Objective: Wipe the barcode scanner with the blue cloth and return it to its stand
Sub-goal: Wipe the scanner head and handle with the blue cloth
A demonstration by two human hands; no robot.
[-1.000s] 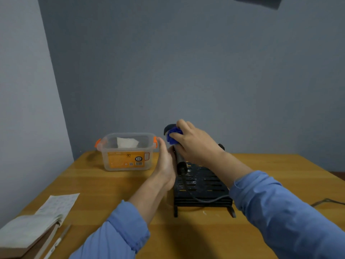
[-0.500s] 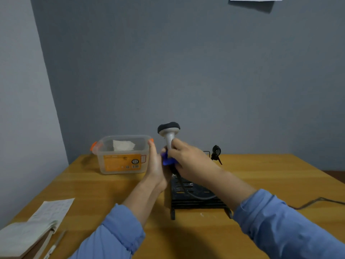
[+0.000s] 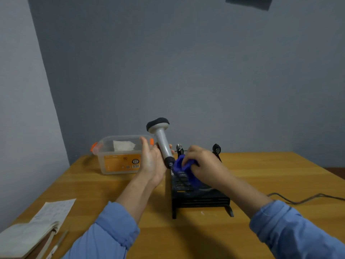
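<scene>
The barcode scanner (image 3: pixel 161 135) has a grey handle and a black head, and stands upright, tilted a little left, above the table. My left hand (image 3: pixel 152 161) grips its handle low down. My right hand (image 3: pixel 203 163) is shut on the bunched blue cloth (image 3: pixel 183 169), just right of the handle's lower end, apart from the grey part. The black slatted stand (image 3: pixel 197 197) sits on the table below the cloth, with two black clips at its back. A dark cable runs from the scanner's base over the stand.
A clear plastic box (image 3: pixel 119 156) with orange latches and a white wipe inside stands behind my left hand. A notebook (image 3: pixel 28 234) and a pen (image 3: pixel 57 243) lie at the front left. A cable (image 3: pixel 302 199) trails off right across the wooden table (image 3: pixel 270 174).
My right hand and the cloth slid from the scanner's head down its handle and off to the right, over the stand. The scanner's head and grey handle now show uncovered.
</scene>
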